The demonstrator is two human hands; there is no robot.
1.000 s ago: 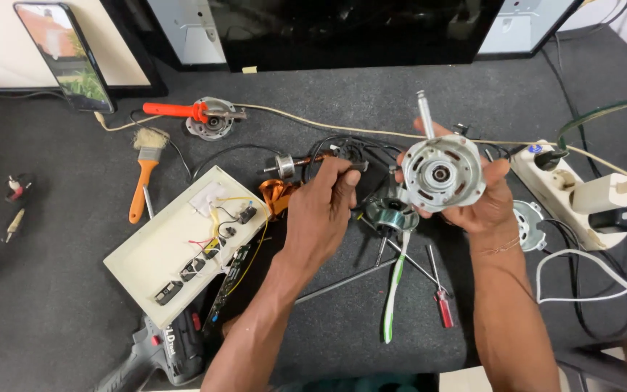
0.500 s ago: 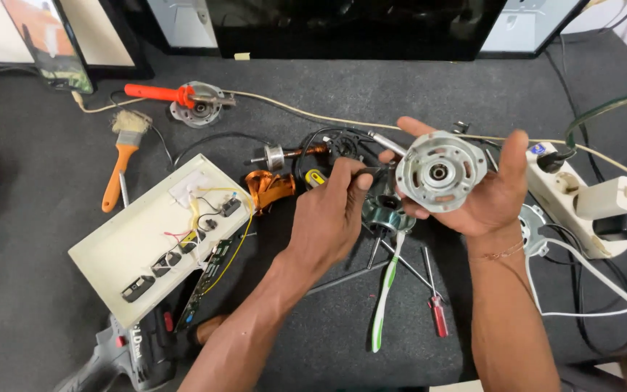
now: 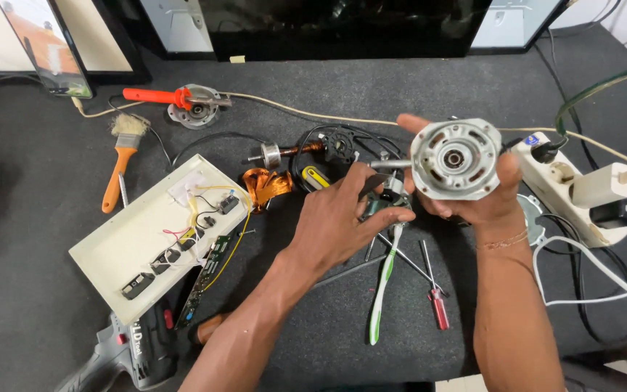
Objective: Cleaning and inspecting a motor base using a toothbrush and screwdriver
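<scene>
The right hand [image 3: 484, 199] still grips the motor housing [image 3: 456, 159], now raised slightly; the left hand [image 3: 342, 218] pinches a half-hidden dark part.

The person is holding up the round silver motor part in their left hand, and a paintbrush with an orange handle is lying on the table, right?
Not quite. The head view shows the round silver motor part held up in the right hand, not the left. The paintbrush with the orange handle does lie on the table.

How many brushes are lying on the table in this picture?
2. A paintbrush with an orange handle lies at the left of the table. A green and white toothbrush lies in the middle, between the two forearms. Others may be hidden under the hands.
</scene>
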